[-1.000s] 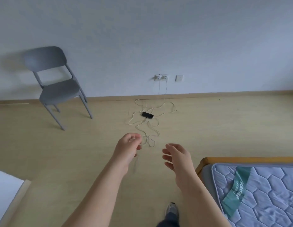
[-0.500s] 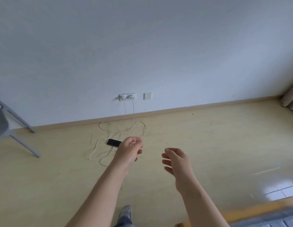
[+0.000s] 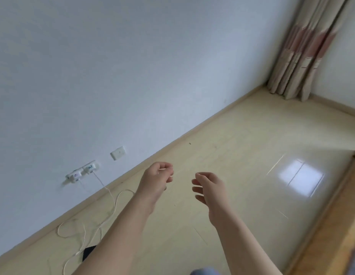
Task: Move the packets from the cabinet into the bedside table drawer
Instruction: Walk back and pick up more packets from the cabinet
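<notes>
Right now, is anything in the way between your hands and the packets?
I cannot tell: no packets, cabinet or drawer show in this view. Both the left hand and right hand are empty, held over bare floor. The white cable lies off to the left.

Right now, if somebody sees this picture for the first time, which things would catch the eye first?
First, the two bare hands in the middle: the left hand loosely curled, the right hand half open, both empty. Next, the striped curtain in the far right corner. Last, the white cables trailing from the wall sockets across the floor at lower left.
</notes>
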A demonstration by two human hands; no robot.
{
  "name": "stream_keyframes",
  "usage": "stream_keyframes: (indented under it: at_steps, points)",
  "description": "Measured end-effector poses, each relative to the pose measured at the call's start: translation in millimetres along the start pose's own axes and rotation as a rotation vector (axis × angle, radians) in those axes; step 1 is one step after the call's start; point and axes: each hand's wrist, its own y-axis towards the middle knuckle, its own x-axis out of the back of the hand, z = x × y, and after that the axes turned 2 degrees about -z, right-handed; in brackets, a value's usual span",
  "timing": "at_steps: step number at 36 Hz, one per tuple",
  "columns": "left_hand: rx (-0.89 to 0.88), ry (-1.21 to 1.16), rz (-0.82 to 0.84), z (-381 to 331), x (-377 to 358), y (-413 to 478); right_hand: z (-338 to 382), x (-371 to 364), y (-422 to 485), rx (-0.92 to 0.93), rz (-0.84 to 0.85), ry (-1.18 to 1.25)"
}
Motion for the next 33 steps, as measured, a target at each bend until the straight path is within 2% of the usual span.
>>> stream_keyframes:
  at_steps: [6, 14, 24, 33]
  points:
    - [0.000, 0.046, 0.074, -49.0, -65.9, 99.2, 36.5, 35.2, 107.2, -0.060, -0.132, 0.072]
    - [-0.037, 0.106, 0.179, -147.8, -186.6, 219.9, 140.5, 97.5, 243.2, -0.002, -0.165, 0.091]
    - [-0.028, 0.125, 0.332, -234.9, -332.6, 348.7, 232.0, 185.8, 393.6, -0.017, -0.306, 0.153]
    - [-0.079, 0.164, 0.465, -328.1, -470.2, 499.4, 326.2, 256.8, 556.6, -0.023, -0.435, 0.187]
